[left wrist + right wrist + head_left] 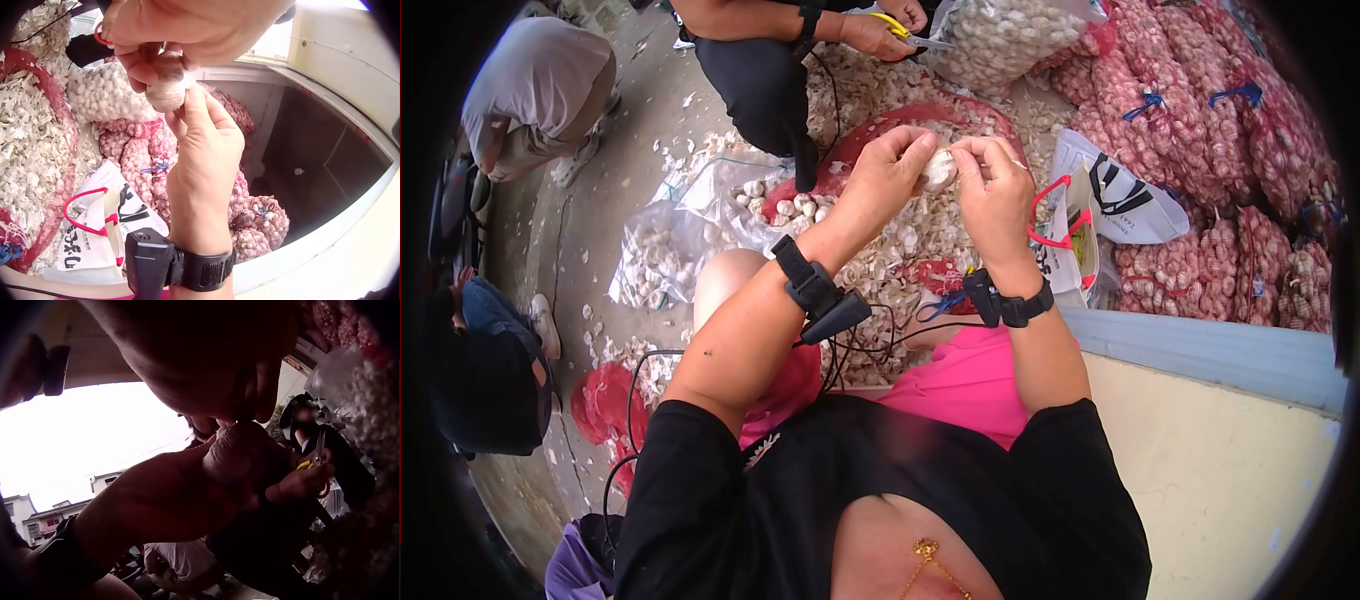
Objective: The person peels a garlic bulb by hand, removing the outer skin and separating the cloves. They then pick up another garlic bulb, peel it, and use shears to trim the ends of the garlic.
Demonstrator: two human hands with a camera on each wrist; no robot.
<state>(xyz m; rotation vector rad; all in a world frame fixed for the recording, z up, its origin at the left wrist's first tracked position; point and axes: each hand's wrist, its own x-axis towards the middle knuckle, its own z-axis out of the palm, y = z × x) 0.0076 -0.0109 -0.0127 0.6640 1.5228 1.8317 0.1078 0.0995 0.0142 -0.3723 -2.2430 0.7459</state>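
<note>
A whitish garlic bulb (pixel 940 171) is held between both hands, above a heap of loose garlic skins (pixel 880 265). My left hand (pixel 890 172) grips the bulb from its left side, thumb and fingers curled round it. From the other side my right hand (pixel 997 190) pinches at the bulb's edge with thumb and forefinger. The left wrist view shows the bulb (pixel 166 94) up close, papery and pale with a darker patch near the upper fingers. In the dim right wrist view the bulb (pixel 226 453) sits between the two hands, partly hidden by fingers.
Peeled-looking bulbs lie in a clear plastic bag (pixel 655 250) at left. Red net sacks of garlic (pixel 1200 130) are piled at right, beside a white tote bag (pixel 1135 195). Across the heap, another person holds yellow-handled scissors (pixel 900 30) near a bag of garlic (pixel 1005 40).
</note>
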